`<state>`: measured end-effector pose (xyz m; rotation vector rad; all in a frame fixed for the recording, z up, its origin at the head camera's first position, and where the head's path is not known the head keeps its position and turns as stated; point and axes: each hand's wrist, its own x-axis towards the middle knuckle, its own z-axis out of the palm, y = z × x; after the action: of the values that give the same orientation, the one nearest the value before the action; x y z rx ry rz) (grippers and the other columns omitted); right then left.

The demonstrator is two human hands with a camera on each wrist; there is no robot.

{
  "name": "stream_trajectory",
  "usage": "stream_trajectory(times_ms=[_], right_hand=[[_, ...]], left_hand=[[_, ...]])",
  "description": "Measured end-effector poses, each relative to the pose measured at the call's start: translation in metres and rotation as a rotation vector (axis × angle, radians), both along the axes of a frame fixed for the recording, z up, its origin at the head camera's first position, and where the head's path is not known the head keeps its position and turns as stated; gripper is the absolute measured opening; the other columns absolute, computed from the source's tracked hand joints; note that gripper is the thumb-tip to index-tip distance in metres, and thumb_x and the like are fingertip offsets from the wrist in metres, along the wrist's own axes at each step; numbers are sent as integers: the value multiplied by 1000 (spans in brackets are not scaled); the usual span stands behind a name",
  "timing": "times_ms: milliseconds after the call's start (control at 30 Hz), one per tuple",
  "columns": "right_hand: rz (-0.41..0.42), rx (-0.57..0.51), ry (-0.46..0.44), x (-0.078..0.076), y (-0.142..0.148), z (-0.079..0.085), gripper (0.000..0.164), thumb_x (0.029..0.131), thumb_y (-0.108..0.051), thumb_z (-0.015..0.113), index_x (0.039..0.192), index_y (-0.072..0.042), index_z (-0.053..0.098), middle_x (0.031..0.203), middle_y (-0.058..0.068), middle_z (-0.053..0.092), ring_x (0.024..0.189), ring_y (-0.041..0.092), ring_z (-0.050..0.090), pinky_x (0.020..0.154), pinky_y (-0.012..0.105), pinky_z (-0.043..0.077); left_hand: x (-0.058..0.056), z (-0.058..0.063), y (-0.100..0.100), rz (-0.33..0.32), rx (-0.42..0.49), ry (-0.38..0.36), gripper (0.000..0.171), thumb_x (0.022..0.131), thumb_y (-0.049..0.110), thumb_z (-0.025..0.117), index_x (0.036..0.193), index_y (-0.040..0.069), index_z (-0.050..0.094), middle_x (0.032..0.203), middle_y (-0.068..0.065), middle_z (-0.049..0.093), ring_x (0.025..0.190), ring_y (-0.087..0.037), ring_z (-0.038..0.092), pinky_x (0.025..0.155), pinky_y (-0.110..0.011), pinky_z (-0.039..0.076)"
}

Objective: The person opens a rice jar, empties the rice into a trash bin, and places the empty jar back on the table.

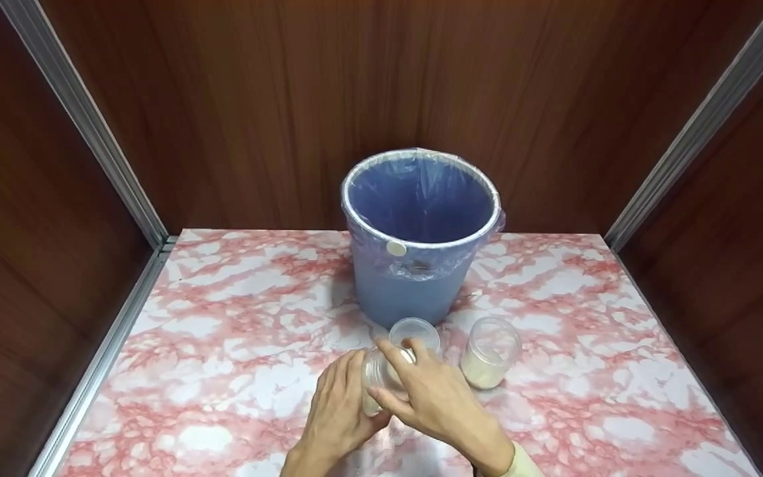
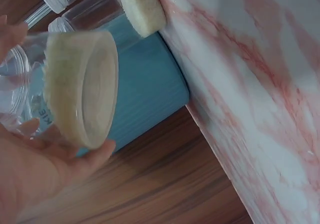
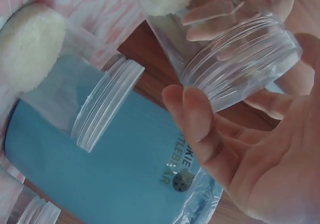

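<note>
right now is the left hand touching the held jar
Touching: the left wrist view shows the left hand against the held jar, around its side near the base, with no gap visible there.

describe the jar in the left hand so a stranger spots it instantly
Find the blue bin on the marbled table. In front of it, the left hand and right hand meet at a clear jar with pale contents. It is held up off the table, whereas the jar just behind it and the jar to the right both stand on it.
</note>
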<state>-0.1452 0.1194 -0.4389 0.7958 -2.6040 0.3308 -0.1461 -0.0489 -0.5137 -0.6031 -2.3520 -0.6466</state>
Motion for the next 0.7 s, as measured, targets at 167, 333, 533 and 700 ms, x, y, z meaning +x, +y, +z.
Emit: stream_trajectory(times_ms=[167,333,533,700], right_hand=[[55,-47,-54,-4,4,2,61,85,-61,49,136,-28,44,111,5,51,55,9,44,47,26,43],[73,-141,-109,-7,10,3,60,87,-58,50,139,-30,39,117,1,48,57,8,47,51,26,46],[106,-302,-60,-13,15,-5,64,85,-48,59,142,-30,34,126,-5,45,82,9,58,70,27,50],[204,-383,-35,-18,21,-19,64,83,-37,65,140,-21,39,127,-7,44,79,3,52,66,17,46]], left_hand=[[-6,3,-6,-103,40,-70,87,67,56,73,129,4,42,118,-6,53,102,-21,54,87,-38,47],[-12,6,-11,-128,105,-116,83,70,57,71,129,6,42,116,-4,53,98,-18,55,84,-36,48],[-20,12,-19,-76,168,-167,88,65,57,74,129,5,42,113,-6,54,98,-17,54,80,-37,50],[-26,23,-26,-67,256,-206,94,61,51,80,133,7,38,119,-9,53,107,-20,54,88,-38,48]])
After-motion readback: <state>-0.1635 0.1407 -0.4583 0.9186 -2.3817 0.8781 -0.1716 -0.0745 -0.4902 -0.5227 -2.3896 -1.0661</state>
